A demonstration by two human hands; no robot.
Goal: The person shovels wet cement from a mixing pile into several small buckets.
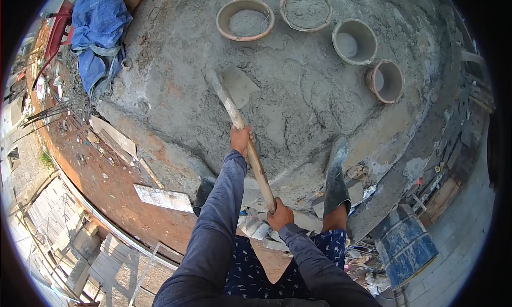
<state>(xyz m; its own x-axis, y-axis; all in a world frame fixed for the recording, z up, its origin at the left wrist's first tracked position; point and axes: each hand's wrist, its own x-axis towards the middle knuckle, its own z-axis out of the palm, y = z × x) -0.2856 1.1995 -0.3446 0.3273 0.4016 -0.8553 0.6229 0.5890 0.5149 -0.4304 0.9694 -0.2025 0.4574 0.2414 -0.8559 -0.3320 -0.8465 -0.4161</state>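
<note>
Both of my hands grip the pale wooden handle of a hoe point(260, 171). My left hand point(241, 140) is wrapped round the middle of the handle. Lower down, my right hand point(280, 215) closes on the butt end near my knees. The hoe's wide blade point(240, 87), coated grey, rests on or in the wet mortar point(288, 102) at the far end; its cutting edge is hard to make out. Mortar spreads over the ground around the blade, rough and ridged to the right.
Beyond the mortar stand a bucket point(223, 20) and another bucket point(284, 9), both holding grey mix. Two more buckets, one upright point(369, 43) and one tilted point(397, 83), are at the right. My boots point(335, 174) flank the handle. A blue tarp point(98, 24) lies far left, a blue drum point(408, 248) lower right.
</note>
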